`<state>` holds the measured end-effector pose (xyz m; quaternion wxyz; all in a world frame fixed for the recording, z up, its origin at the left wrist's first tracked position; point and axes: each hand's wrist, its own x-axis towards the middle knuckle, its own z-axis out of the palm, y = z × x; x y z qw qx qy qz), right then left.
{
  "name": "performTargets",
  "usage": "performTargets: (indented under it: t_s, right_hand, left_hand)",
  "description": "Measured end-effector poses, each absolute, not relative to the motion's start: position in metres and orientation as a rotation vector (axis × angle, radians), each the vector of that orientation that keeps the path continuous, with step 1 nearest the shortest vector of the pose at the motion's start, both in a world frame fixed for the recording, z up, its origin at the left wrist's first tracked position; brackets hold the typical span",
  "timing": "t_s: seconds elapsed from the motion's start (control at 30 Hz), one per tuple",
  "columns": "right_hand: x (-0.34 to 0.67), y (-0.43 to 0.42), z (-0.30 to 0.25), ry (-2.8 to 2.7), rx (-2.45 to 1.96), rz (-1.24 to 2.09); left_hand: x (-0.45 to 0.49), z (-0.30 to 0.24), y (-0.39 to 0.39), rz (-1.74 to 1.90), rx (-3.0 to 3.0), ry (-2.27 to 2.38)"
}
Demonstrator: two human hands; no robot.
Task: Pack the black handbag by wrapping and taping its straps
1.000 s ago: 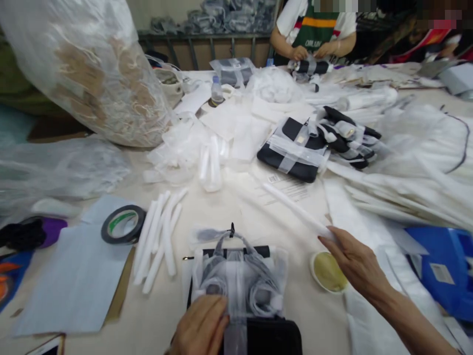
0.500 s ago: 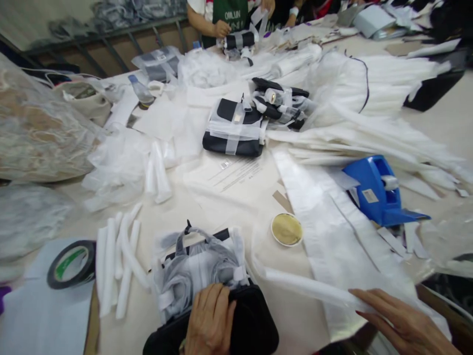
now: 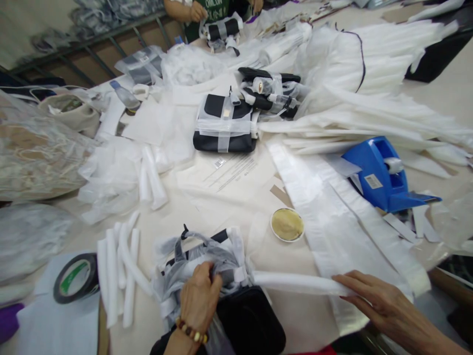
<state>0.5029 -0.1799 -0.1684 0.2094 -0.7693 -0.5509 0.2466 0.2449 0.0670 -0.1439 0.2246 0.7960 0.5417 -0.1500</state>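
Observation:
A black bag (image 3: 251, 325) with grey wrapped handles lies at the table's near edge. My left hand (image 3: 199, 301), a bead bracelet on its wrist, grips the plastic-wrapped handles (image 3: 207, 256) of this bag. A long white foam strip (image 3: 291, 283) runs from the bag to the right. My right hand (image 3: 384, 305) holds the strip's far end, fingers closed along it. Several white foam rolls (image 3: 118, 271) lie left of the bag.
A black tape roll (image 3: 76, 277) sits at left, a small dish of yellow paste (image 3: 287, 225) in the middle, a blue tape dispenser (image 3: 384, 172) at right. Another wrapped black bag (image 3: 223, 123) lies further back. Another person's hands (image 3: 195, 11) work at the far edge. Piles of white strips (image 3: 369, 118) fill the right.
My right hand pulled a white foam strip toward me and laid it level beside the bag. My left hand moved up onto the wrapped handles. The view swung right.

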Motion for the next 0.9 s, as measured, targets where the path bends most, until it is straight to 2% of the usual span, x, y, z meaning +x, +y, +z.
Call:
performTargets:
  t_s: [0.13,0.37,0.67,0.9]
  right_hand:
    - [0.506,-0.174,-0.172,-1.622,-2.103,0.591]
    - [0.519,-0.157,-0.18,-1.752,-2.022,0.448]
    - [0.526,-0.121,-0.18,-1.908,-1.939,0.381]
    - [0.475,-0.084,-0.186,-2.172,-1.832,0.569]
  left_hand:
    - [0.245,-0.136,0.081,-0.405,1.868,1.485]
    - [0.241,-0.134,0.076,-0.213,1.96,1.433]
    - [0.239,-0.137,0.073,-0.164,1.495,1.417]
    - [0.236,-0.145,0.068,-0.136,1.322,1.381]
